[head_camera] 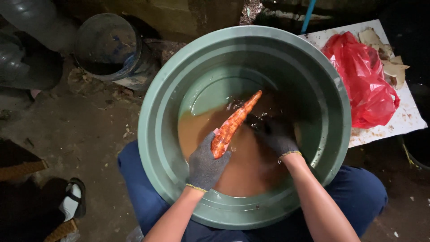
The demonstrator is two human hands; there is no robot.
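Observation:
A large green plastic tub [156, 134] rests between my knees, tilted, with muddy brown water [251, 166] pooled in it. My left hand [205, 165], in a dark grey knit glove, grips the thick end of a long orange root [233, 123], like a carrot, whose thin tip points up and away over the water. My right hand [277, 136], also in a grey glove, is at the water's surface just right of the root, fingers partly in the murky water. What it holds, if anything, is hidden.
A red plastic bag [367, 80] and brown peel scraps [394, 67] lie on a white board [403, 121] at the right. A dirty round bucket [107, 45] stands at the upper left on the earthen floor. A sandalled foot [74, 197] shows at the lower left.

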